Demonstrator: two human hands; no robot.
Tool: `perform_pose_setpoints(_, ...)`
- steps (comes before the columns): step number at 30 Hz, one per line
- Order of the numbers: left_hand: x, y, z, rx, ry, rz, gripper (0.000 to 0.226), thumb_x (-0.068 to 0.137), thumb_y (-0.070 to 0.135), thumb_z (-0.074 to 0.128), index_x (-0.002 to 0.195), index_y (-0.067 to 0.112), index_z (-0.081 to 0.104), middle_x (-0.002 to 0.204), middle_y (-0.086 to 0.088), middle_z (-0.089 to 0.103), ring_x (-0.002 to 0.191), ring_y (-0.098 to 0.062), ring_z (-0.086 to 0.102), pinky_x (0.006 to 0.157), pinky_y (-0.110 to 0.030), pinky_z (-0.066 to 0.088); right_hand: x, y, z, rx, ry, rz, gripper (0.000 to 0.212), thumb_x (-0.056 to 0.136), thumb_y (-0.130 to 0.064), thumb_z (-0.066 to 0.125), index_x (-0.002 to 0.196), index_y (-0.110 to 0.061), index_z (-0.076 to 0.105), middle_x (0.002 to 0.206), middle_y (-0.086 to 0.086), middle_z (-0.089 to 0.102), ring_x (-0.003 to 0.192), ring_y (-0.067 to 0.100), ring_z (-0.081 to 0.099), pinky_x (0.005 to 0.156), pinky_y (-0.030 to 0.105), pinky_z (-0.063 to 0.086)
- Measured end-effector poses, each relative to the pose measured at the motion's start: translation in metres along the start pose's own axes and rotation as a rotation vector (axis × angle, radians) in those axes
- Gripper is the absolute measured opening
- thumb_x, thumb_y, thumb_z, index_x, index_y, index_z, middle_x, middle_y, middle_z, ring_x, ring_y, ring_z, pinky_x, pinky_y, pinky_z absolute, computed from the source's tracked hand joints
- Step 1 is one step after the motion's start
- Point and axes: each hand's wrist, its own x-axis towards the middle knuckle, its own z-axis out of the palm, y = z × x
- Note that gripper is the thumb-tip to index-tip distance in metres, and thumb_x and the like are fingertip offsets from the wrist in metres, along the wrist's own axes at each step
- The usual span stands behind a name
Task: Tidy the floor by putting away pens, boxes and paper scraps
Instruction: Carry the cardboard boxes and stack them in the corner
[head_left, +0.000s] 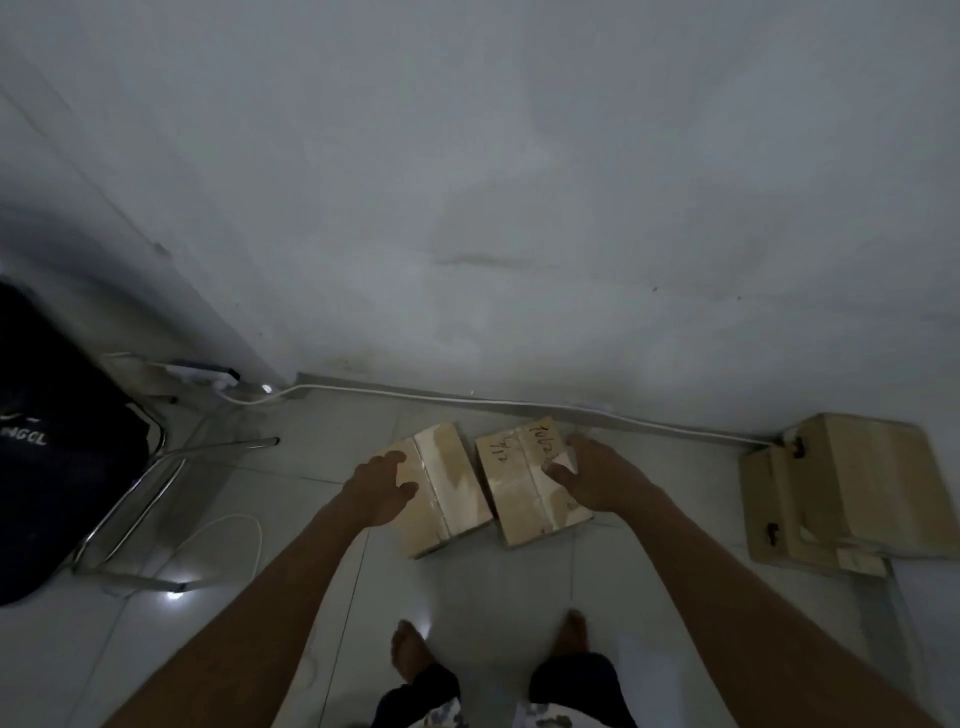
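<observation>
Three boxes at least were on the floor, so the job looked early, w/ most of it left. Largest was the stacked box pile (852, 483), well off to the right of the right hand, against the wall; whether that was its put-away spot, can't tell. Next, the left box (447, 483) lay under the left hand (382, 486), fingers spread open, resting on or just above its top, no grip closed yet. The right box (524, 483), w/ handwriting on top, sat just beside it; the right hand (597, 480) was on its right edge, fingers loosely curled, thumb on top, contact likely but not a firm hold. A small pale scrap (563, 460) showed by the right thumb; unclear if held. No pens visible.
</observation>
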Motion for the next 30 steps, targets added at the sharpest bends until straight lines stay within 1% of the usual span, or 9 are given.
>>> perform_pose_setpoints(4, 0.014, -0.006, 0.001, -0.051, -0.012, -0.008, 0.059, 0.097, 0.034, 0.049, 0.147, 0.012, 0.027, 0.149, -0.014, 0.035, 0.134, -0.031, 0.039, 0.109, -0.036, 0.035, 0.016, -0.013, 0.009, 0.007, -0.039, -0.022, 0.073, 0.095, -0.055, 0.043, 0.15, -0.012, 0.023, 0.156, 0.008, 0.03, 0.141, 0.026, 0.032, 0.112, 0.039, 0.031)
perform_pose_setpoints(9, 0.033, -0.013, 0.01, -0.161, 0.031, -0.051, 0.055, 0.096, 0.031, 0.051, 0.144, 0.012, 0.033, 0.147, -0.015, 0.037, 0.134, -0.029, 0.038, 0.11, -0.034, 0.033, 0.044, -0.019, 0.018, 0.004, -0.103, -0.071, 0.07, 0.096, -0.053, 0.043, 0.148, -0.009, 0.027, 0.154, 0.01, 0.033, 0.14, 0.027, 0.034, 0.11, 0.04, 0.034)
perform_pose_setpoints(14, 0.067, -0.039, 0.034, -0.206, 0.0, -0.129, 0.056, 0.096, 0.033, 0.051, 0.145, 0.013, 0.032, 0.149, -0.012, 0.037, 0.136, -0.028, 0.035, 0.111, -0.035, 0.031, 0.085, -0.013, 0.046, 0.021, -0.185, -0.043, 0.072, 0.096, -0.054, 0.041, 0.15, -0.009, 0.024, 0.154, 0.011, 0.032, 0.139, 0.027, 0.034, 0.108, 0.038, 0.032)
perform_pose_setpoints(18, 0.098, -0.071, 0.062, -0.232, -0.045, -0.18, 0.057, 0.095, 0.032, 0.052, 0.145, 0.013, 0.031, 0.149, -0.013, 0.037, 0.136, -0.029, 0.036, 0.111, -0.037, 0.032, 0.118, -0.007, 0.079, 0.076, -0.17, -0.013, 0.065, 0.095, -0.053, 0.044, 0.14, -0.008, 0.035, 0.141, 0.015, 0.047, 0.125, 0.031, 0.049, 0.094, 0.036, 0.041)
perform_pose_setpoints(21, 0.137, -0.099, 0.089, -0.319, -0.066, -0.23, 0.058, 0.094, 0.031, 0.054, 0.145, 0.014, 0.032, 0.148, -0.014, 0.038, 0.135, -0.029, 0.038, 0.108, -0.037, 0.034, 0.159, 0.004, 0.115, 0.096, -0.181, 0.034, 0.064, 0.094, -0.056, 0.044, 0.137, -0.01, 0.038, 0.134, 0.014, 0.053, 0.117, 0.03, 0.054, 0.089, 0.036, 0.044)
perform_pose_setpoints(24, 0.18, -0.119, 0.114, -0.383, -0.098, -0.277, 0.06, 0.093, 0.034, 0.056, 0.144, 0.014, 0.033, 0.148, -0.015, 0.038, 0.133, -0.03, 0.04, 0.105, -0.036, 0.037, 0.207, 0.015, 0.151, 0.149, -0.189, 0.078, 0.07, 0.093, -0.06, 0.042, 0.144, -0.012, 0.033, 0.141, 0.014, 0.048, 0.124, 0.031, 0.05, 0.096, 0.037, 0.041)
perform_pose_setpoints(26, 0.205, -0.128, 0.123, -0.446, -0.104, -0.316, 0.061, 0.092, 0.037, 0.058, 0.143, 0.013, 0.034, 0.146, -0.013, 0.04, 0.128, -0.029, 0.046, 0.1, -0.034, 0.04, 0.232, 0.017, 0.169, 0.194, -0.187, 0.118, 0.074, 0.092, -0.062, 0.042, 0.146, -0.013, 0.03, 0.147, 0.013, 0.042, 0.131, 0.032, 0.044, 0.101, 0.036, 0.038)
perform_pose_setpoints(28, 0.233, -0.142, 0.141, -0.517, -0.084, -0.37, 0.061, 0.091, 0.039, 0.058, 0.142, 0.013, 0.036, 0.141, -0.012, 0.046, 0.119, -0.028, 0.054, 0.095, -0.033, 0.044, 0.26, 0.016, 0.195, 0.264, -0.183, 0.146, 0.077, 0.09, -0.064, 0.042, 0.146, -0.013, 0.03, 0.149, 0.011, 0.04, 0.133, 0.03, 0.042, 0.098, 0.032, 0.035)
perform_pose_setpoints(30, 0.262, -0.152, 0.159, -0.576, -0.064, -0.409, 0.061, 0.091, 0.039, 0.059, 0.141, 0.013, 0.036, 0.137, -0.012, 0.049, 0.114, -0.027, 0.056, 0.093, -0.033, 0.044, 0.287, 0.018, 0.221, 0.317, -0.165, 0.164, 0.077, 0.09, -0.065, 0.041, 0.146, -0.012, 0.032, 0.148, 0.01, 0.041, 0.133, 0.03, 0.042, 0.093, 0.03, 0.033)
